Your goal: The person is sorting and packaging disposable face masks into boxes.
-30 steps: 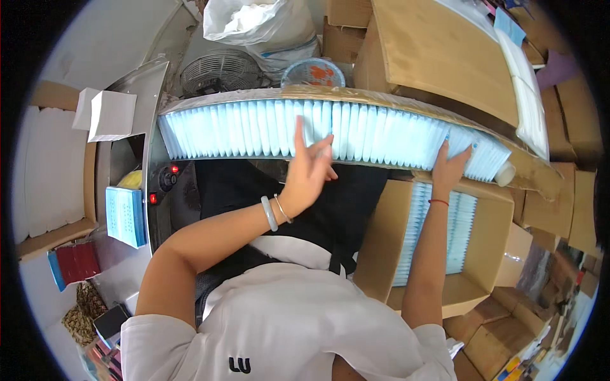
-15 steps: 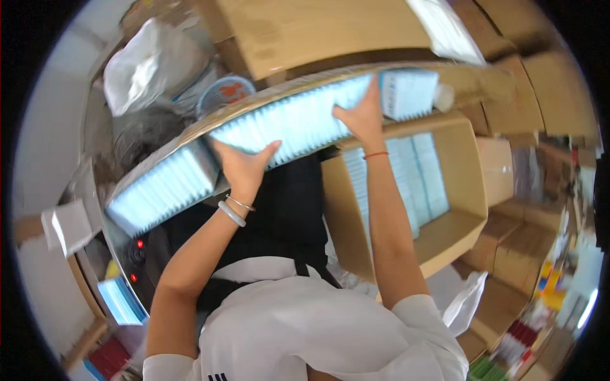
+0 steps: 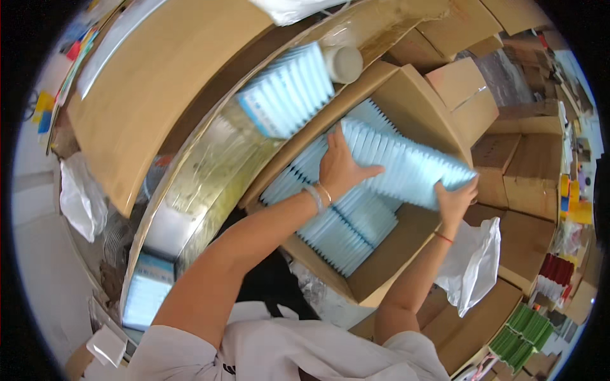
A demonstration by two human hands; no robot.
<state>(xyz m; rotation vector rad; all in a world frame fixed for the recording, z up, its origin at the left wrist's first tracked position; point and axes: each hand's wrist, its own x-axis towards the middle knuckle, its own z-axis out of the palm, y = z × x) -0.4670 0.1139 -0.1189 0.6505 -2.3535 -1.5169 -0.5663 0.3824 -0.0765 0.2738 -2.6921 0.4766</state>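
Left hand [image 3: 340, 166] and right hand [image 3: 456, 200] clasp opposite ends of a row of pale-blue packs [image 3: 400, 162] above the carton [image 3: 395, 254], its right end near the carton's right edge; a slackened squeeze could buckle the middle, spilling packs

Your long, cardboard-edged bench [image 3: 219, 162] carries two groups of light-blue packs.
One upright row of flat packs [image 3: 289, 92] stands just beside a white cylinder [image 3: 346, 65]; a second pack group [image 3: 149, 295] sits toward your left end.
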